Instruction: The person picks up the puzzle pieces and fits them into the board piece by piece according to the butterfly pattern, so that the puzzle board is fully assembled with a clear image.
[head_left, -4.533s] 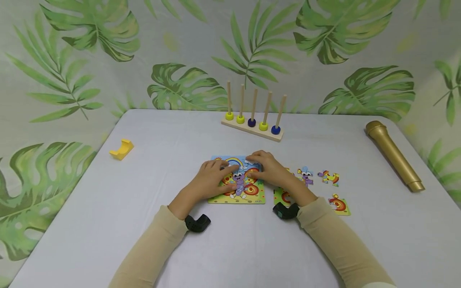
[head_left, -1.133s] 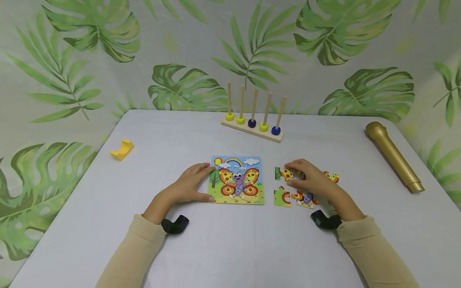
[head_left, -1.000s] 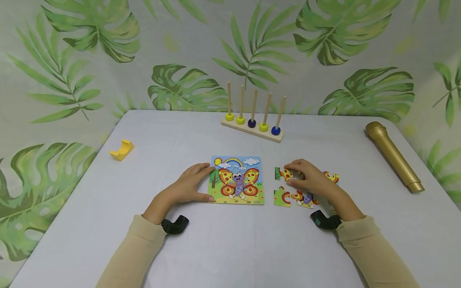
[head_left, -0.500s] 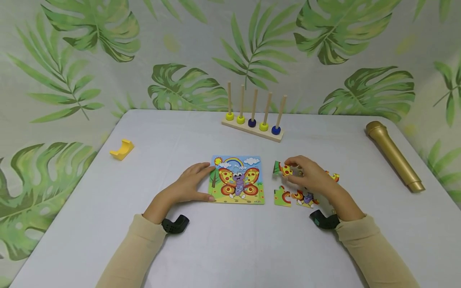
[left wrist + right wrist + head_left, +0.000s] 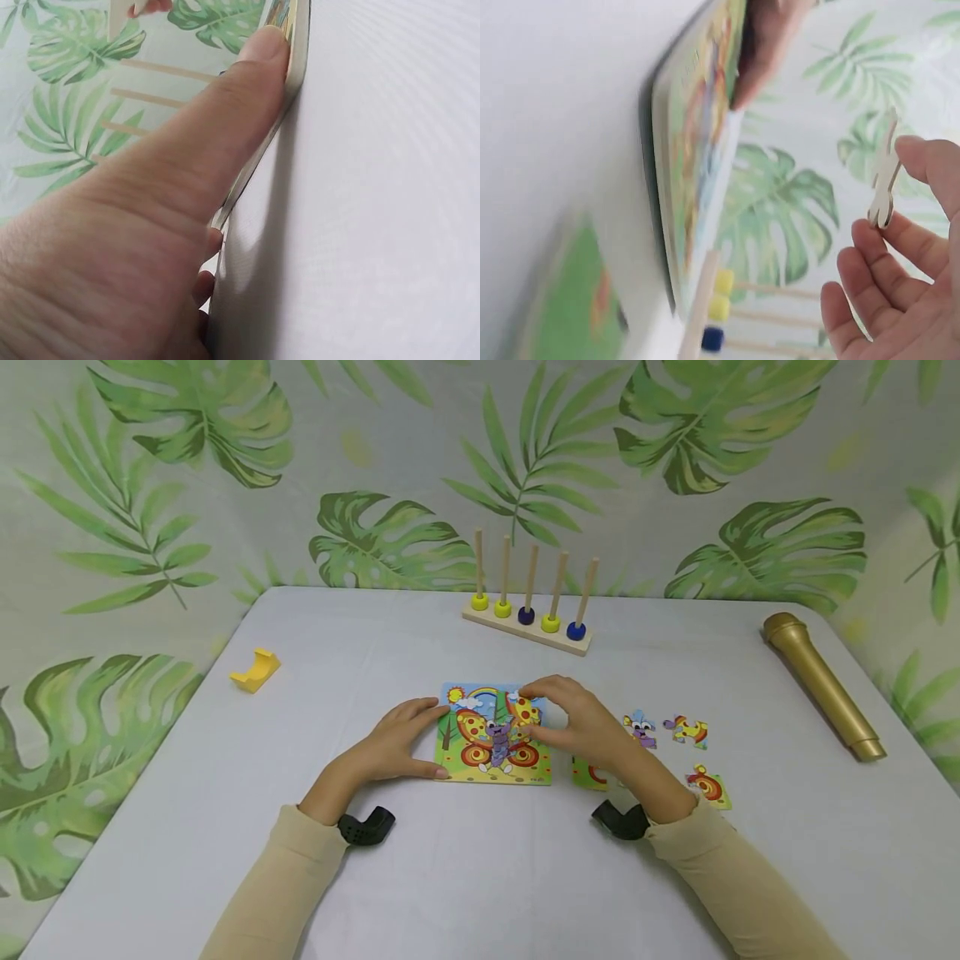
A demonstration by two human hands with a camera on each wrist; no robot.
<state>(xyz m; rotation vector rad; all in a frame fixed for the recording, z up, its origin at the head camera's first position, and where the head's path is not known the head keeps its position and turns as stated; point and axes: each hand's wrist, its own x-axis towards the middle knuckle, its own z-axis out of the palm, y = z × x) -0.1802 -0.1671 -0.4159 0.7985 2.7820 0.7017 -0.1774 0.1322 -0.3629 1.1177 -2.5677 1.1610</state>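
Observation:
A square puzzle board with a butterfly picture lies flat on the white table. My left hand rests at its left side, with the thumb on the board's edge near the lower left corner and the other fingers spread along the edge. Over the board's right half, my right hand pinches a jigsaw piece between thumb and fingertips. The right wrist view shows this piece edge-on, raised above the board. In the head view its printed side shows a green trunk and a red and yellow wing.
Loose pieces lie right of the board: a face piece, a wing piece, a spiral piece and a green piece partly behind my right hand. Farther off stand a peg stacker, a gold microphone and a yellow block.
My right hand has lifted the jigsaw piece from among the loose pieces and carried it left over the board. Earlier, my left hand moved off the picture to the left edge, where it stays.

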